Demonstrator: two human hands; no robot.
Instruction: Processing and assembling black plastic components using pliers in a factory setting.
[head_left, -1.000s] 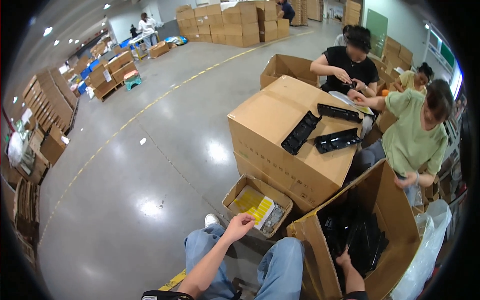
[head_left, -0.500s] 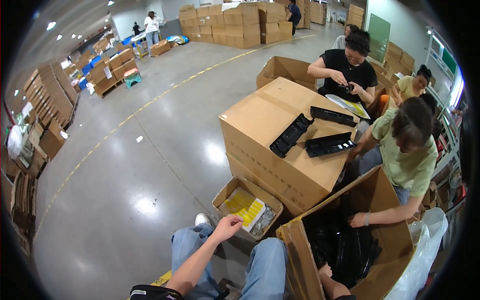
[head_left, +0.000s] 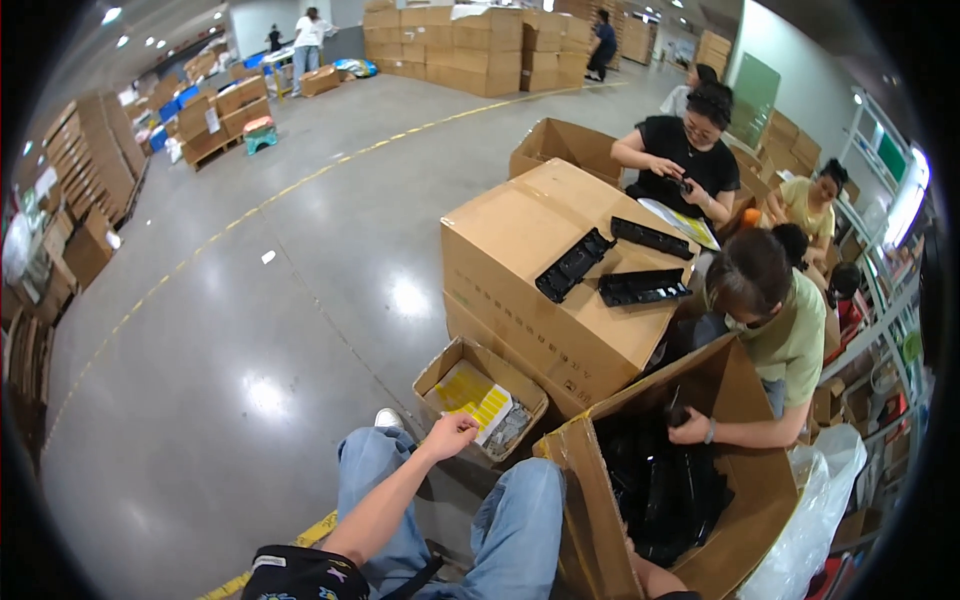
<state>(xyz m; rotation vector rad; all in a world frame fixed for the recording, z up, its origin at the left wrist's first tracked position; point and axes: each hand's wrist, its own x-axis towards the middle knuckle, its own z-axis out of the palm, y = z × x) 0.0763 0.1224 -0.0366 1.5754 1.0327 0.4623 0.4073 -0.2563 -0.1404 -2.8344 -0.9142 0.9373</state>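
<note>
My left hand [head_left: 452, 436] hovers at the near edge of a small cardboard box [head_left: 425, 384], its fingers drawn together in a pinch. Whether a small piece sits between the fingertips I cannot make out. Inside that box lie a sheet of yellow labels [head_left: 488, 408] and grey scraps [head_left: 512, 425]. My right hand [head_left: 633, 555] reaches down into a large open carton [head_left: 715, 555] at my right; the carton's wall hides its fingers. Long black plastic housings [head_left: 668, 490] fill the carton. A co-worker's hand [head_left: 690, 428] grips a black part in the same carton.
A tall closed carton [head_left: 540, 215] stands ahead, carrying three black housings [head_left: 574, 264]. Behind it a co-worker in black [head_left: 685, 150] handles a small dark part. Clear plastic wrap [head_left: 815, 500] hangs at the right. Grey floor [head_left: 250, 330] stretches left, with stacked boxes [head_left: 450, 50] far back.
The co-worker in light green has bent forward, with a black part now raised in the hand. My right hand has sunk further behind the carton wall. My left hand stays by the small box.
</note>
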